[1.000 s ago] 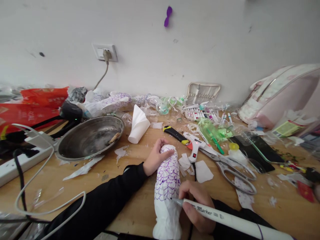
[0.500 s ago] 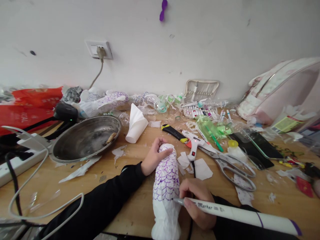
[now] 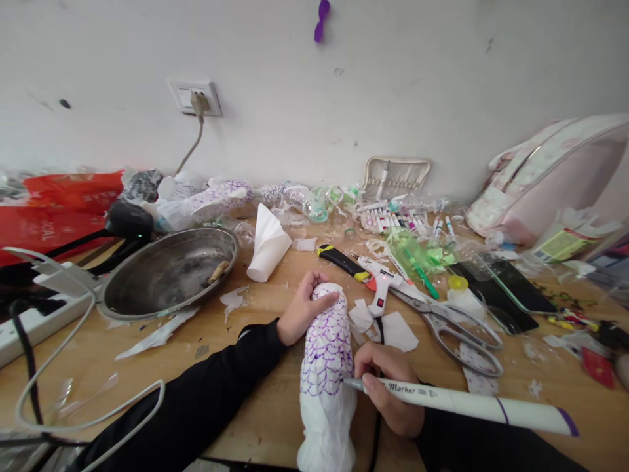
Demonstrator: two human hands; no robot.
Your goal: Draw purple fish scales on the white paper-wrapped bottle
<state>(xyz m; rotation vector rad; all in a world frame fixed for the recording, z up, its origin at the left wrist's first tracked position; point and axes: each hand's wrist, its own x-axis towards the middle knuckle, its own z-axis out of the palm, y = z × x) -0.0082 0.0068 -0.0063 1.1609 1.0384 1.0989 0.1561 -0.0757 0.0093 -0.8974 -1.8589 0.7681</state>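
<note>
A white paper-covered bottle shape point(image 3: 326, 419) lies lengthwise before me, its far half drawn over with purple scale lines. My left hand point(image 3: 305, 309) grips its far end, thumb across the top and fingers around the far side. Between thumb and fingers of my right hand point(image 3: 389, 387) is a white marker point(image 3: 457, 401) with a grey tip and purple end. The tip meets the paper at the right side, by the lowest row of scales. Close to my right hand lie torn paper pieces point(image 3: 399, 332) and a white glue gun point(image 3: 381, 285).
Grey-handled scissors point(image 3: 459, 328), a yellow-black utility knife point(image 3: 344, 262) and phones point(image 3: 515, 282) lie to the right. At left are a metal basin point(image 3: 167, 308) and a white power strip point(image 3: 19, 334) with cables. Markers point(image 3: 393, 219), plastic scraps and a pink backpack point(image 3: 550, 177) stand behind.
My right hand and the marker have shifted slightly up, the tip moving from below the lowest scale row to its right edge. My left hand has stayed in place.
</note>
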